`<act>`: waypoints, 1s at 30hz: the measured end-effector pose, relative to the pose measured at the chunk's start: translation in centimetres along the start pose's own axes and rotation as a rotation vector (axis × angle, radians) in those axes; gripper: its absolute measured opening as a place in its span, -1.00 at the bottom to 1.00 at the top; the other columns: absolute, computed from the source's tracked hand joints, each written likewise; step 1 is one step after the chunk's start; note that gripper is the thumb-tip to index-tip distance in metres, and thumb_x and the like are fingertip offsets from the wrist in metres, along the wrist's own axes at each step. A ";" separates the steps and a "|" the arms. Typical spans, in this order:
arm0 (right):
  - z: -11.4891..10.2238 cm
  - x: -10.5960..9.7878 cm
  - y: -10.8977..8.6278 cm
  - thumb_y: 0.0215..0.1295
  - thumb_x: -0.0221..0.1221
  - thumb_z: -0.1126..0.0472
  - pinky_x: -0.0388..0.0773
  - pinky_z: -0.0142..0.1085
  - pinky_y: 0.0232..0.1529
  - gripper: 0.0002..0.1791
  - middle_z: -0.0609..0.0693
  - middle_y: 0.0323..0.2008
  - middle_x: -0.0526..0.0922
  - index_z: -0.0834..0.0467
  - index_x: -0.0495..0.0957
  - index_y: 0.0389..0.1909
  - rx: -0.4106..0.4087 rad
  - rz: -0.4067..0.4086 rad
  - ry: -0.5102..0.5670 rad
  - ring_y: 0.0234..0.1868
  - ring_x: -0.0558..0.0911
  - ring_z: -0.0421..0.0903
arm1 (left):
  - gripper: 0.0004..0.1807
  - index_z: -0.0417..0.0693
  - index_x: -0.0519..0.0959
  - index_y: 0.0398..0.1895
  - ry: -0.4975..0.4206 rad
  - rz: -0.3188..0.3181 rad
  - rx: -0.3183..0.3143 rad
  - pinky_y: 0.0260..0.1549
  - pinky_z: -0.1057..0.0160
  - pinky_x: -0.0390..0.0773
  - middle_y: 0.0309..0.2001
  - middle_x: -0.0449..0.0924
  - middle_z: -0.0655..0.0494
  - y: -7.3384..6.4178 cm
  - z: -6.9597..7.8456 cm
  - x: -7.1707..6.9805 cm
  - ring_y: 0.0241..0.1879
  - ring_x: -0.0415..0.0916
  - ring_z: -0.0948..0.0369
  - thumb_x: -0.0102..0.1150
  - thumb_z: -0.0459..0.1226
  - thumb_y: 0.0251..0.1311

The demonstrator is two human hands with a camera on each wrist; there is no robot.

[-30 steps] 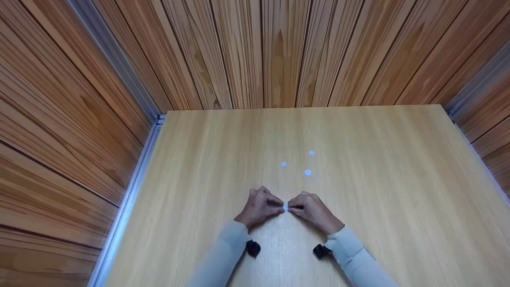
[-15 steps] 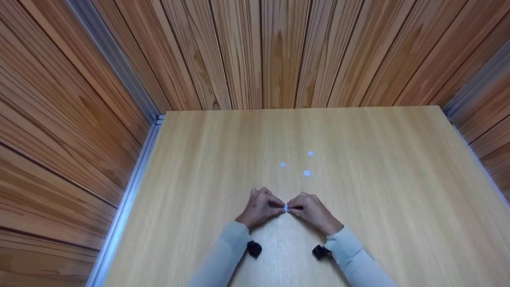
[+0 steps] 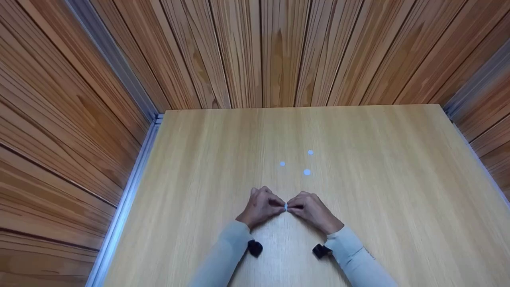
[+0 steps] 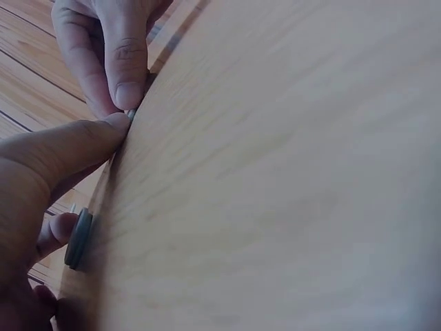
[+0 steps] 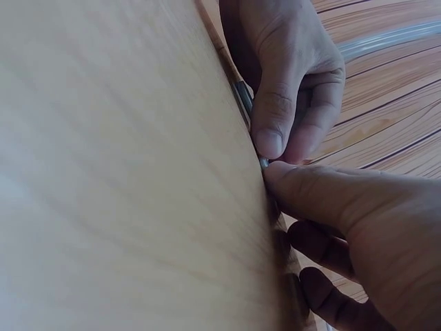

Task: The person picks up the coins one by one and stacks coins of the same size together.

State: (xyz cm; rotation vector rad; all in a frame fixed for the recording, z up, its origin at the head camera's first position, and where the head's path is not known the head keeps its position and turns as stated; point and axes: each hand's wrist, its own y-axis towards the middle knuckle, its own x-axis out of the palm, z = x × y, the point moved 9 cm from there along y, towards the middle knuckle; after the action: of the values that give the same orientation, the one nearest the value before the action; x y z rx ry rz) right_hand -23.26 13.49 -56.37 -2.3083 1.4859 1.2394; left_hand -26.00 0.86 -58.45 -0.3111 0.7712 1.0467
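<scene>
Low over the middle of the table, both hands meet at a small pale round disc. My left hand pinches its left edge between thumb and fingertips. From the other side, my right hand pinches the right edge in the same way. Fingertips cover most of the disc, and only a thin strip shows. In the left wrist view, the two thumbs almost touch over a sliver of the disc. The right wrist view also shows that sliver between the thumb tips, close to the tabletop.
Beyond the hands, three pale discs lie apart on the wooden table: a near disc, a left disc and a far disc. Wood-plank walls rise behind and at both sides, with metal rails in the corners.
The hands hold almost the same place and pinch. A slightly narrower strip of the disc shows between the fingertips now. The three other discs have not moved on the table.
</scene>
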 end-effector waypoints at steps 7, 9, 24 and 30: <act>0.2 -0.1 0.2 0.18 0.40 0.33 0.58 -0.33 -0.24 -0.89 -0.11 -0.27 0.78 0.15 0.80 -0.27 0.017 0.010 0.015 -0.24 0.64 -0.18 | -0.88 0.19 0.81 -0.31 0.010 -0.002 -0.021 -0.13 0.17 0.15 -0.41 0.63 0.50 0.1 -0.2 -0.2 -0.30 0.35 0.39 0.51 -0.11 0.07; 0.3 -0.2 0.2 0.16 0.41 0.34 0.58 -0.34 -0.25 -0.89 -0.10 -0.27 0.78 0.16 0.79 -0.27 0.016 0.016 0.024 -0.25 0.64 -0.18 | -0.88 0.20 0.81 -0.31 0.017 -0.001 -0.018 -0.13 0.17 0.15 -0.41 0.62 0.50 0.1 -0.2 -0.2 -0.30 0.36 0.40 0.51 -0.10 0.07; 3.2 -1.4 0.0 0.22 0.38 0.24 0.55 -0.35 -0.14 -0.78 -0.03 -0.24 0.74 0.23 0.73 -0.14 0.254 -0.001 0.261 -0.20 0.67 -0.14 | -0.84 0.20 0.81 -0.28 0.003 -0.023 -0.060 -0.14 0.16 0.12 -0.39 0.58 0.49 0.1 -0.4 0.0 -0.29 0.34 0.37 0.49 -0.06 0.08; 4.7 -2.9 0.0 0.19 0.41 0.26 0.53 -0.36 -0.15 -0.80 0.00 -0.23 0.75 0.23 0.74 -0.18 0.340 0.083 0.205 -0.18 0.67 -0.09 | -0.84 0.20 0.81 -0.26 -0.004 -0.037 -0.076 -0.14 0.16 0.12 -0.38 0.57 0.49 0.1 -0.6 0.2 -0.30 0.34 0.38 0.49 -0.06 0.08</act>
State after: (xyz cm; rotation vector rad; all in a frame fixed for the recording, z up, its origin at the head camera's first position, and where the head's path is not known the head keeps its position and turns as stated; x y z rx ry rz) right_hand -26.47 17.91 -57.42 -2.2122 1.7180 0.7106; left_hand -26.25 0.71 -58.99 -0.3872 0.7208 1.0436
